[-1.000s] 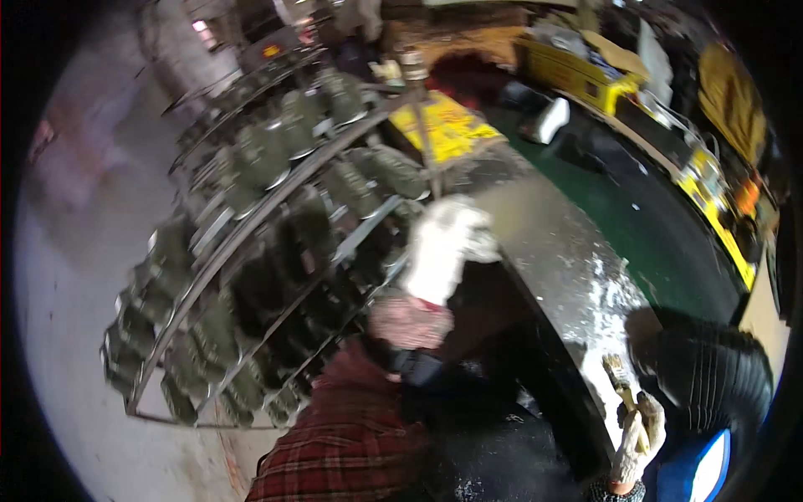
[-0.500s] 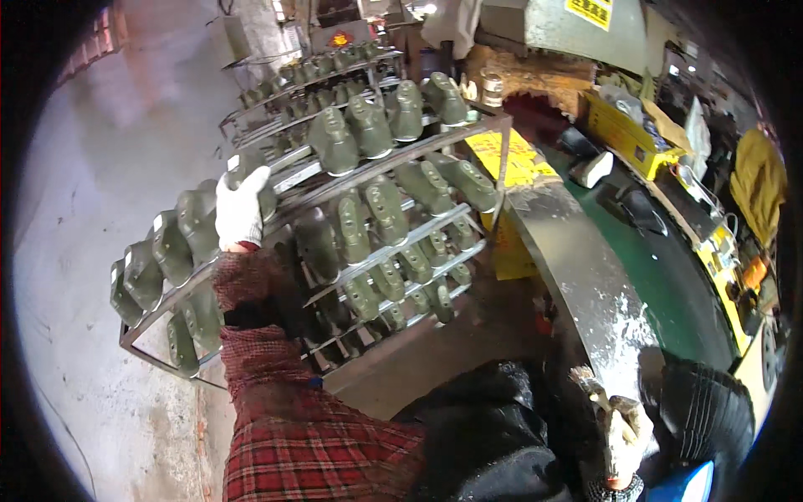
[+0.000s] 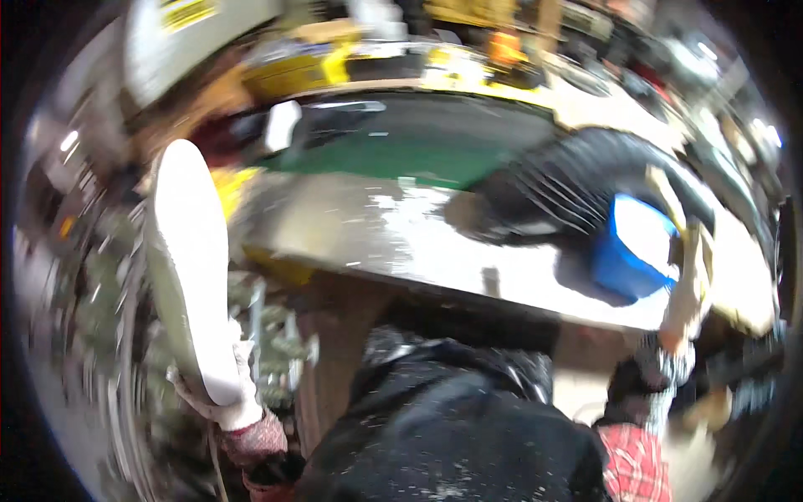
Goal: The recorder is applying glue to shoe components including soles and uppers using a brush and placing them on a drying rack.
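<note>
My left hand point(image 3: 242, 393), in a white glove, is closed round one end of a green shoe point(image 3: 191, 276). The shoe stands nearly upright at the left, its white sole turned toward me. At the right my gloved right hand point(image 3: 690, 293) is closed on a brush point(image 3: 667, 197), blurred by motion. Its upper end is beside the rim of a blue bucket point(image 3: 621, 255) with something white inside. The bucket stands on a metal-topped bench point(image 3: 318, 222) smeared with white.
A green strip point(image 3: 376, 155) runs behind the bench top. Bulky black ribbed material point(image 3: 577, 180) lies beside the bucket. Yellow bins point(image 3: 293, 75) stand at the back. The shoe rack point(image 3: 100, 318) at the left is smeared by motion. A black apron point(image 3: 452, 418) covers my lap.
My view has swung right, from the rack to the bench. My left hand has brought a shoe away from the rack and it now shows its sole. My right hand is now beside the bucket.
</note>
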{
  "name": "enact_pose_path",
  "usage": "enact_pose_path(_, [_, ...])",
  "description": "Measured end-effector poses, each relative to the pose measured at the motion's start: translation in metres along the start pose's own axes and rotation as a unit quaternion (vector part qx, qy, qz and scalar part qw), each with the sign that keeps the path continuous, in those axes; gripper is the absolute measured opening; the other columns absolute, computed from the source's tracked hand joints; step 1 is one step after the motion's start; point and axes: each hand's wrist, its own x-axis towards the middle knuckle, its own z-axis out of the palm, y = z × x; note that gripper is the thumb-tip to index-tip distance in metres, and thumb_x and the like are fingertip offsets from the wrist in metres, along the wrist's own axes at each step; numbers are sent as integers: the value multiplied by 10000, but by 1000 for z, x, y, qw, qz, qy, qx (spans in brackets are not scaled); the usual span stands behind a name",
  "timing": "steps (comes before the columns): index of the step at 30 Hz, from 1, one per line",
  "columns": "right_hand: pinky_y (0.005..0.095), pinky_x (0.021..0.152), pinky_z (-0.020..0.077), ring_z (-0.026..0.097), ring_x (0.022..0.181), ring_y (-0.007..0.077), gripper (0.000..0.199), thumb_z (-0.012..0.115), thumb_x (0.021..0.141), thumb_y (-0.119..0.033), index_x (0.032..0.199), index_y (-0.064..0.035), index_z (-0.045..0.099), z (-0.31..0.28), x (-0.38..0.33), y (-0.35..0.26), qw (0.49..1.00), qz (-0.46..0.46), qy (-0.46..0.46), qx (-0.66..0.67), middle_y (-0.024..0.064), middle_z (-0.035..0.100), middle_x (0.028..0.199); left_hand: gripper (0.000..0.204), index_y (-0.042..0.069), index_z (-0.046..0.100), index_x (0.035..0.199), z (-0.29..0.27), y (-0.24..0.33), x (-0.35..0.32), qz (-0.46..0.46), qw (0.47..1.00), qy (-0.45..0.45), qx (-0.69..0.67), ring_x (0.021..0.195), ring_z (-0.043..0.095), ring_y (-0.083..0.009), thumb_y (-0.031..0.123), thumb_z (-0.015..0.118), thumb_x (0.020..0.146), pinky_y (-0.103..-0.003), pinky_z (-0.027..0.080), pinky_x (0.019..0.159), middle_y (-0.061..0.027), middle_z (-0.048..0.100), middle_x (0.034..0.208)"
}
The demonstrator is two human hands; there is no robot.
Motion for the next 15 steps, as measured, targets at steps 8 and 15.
enact_pose_path(8, [275,636,463,579,662,130,258,637,907,-312,947,-61,682,-11,3,59,944,297,-129,66,48,639,725,755,-65,380,1361,-24,-184,84,-256,958,120,-47,1108,544,-480,408,657,840,-641,468,931,-312,545,1224])
enact_pose_path(15, [203,597,434,547,695,62,176,635,912,-199,946,-32,677,-33,-15,53,893,357,-67,264,-6,621,784,917,-6,492,1267,-47,-170,24,-511,816,204,-177,714,660,-341,762,514,767,-342,499,487,-210,640,1020])
